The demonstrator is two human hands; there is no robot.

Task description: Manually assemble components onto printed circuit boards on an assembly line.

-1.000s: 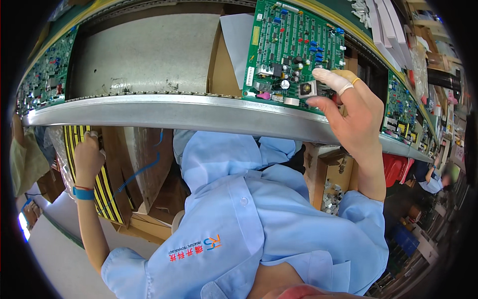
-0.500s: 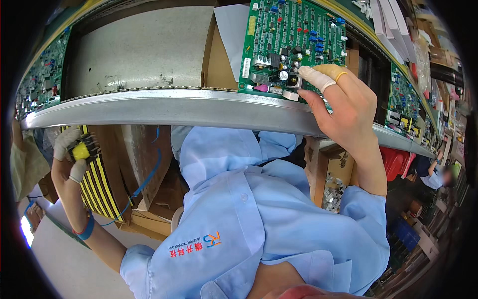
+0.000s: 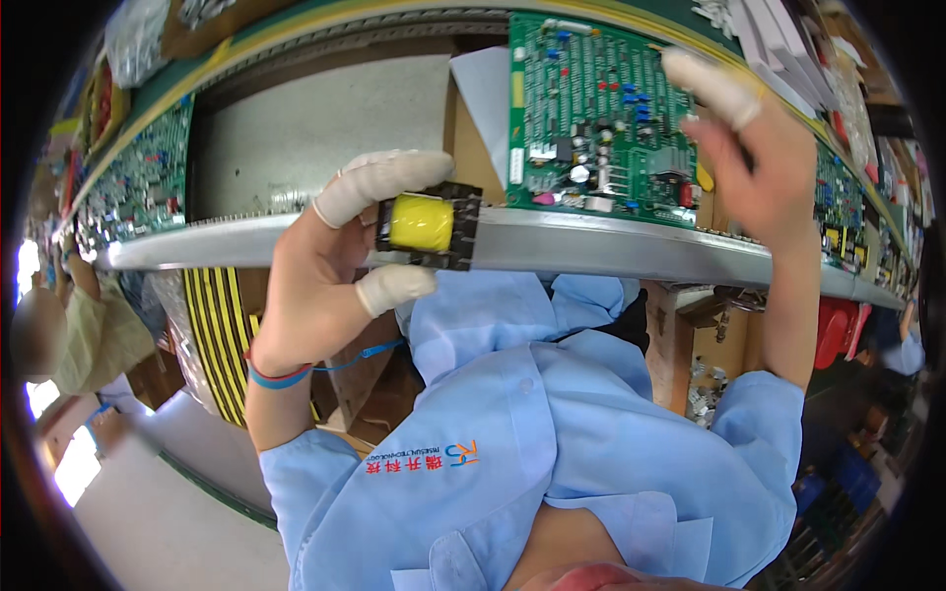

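My left hand, with white finger cots on its fingers and thumb, grips a transformer that has yellow tape round its middle and a black frame with pins. It is held in the air at the near metal rail, left of a green circuit board. The board carries many small components, with larger ones along its near side. My right hand hovers at the board's right edge, smeared by motion. Its cot-covered finger and its thumb are apart, and I see nothing between them.
More green circuit boards stand along the line at left and right. Yellow-and-black striped rows lie below the rail at left. A blue cord runs from my left wristband. Another person is at far left.
My left hand has brought the transformer up from the striped rows to the rail beside the board. My right hand has moved off the board's near components toward its far right side.
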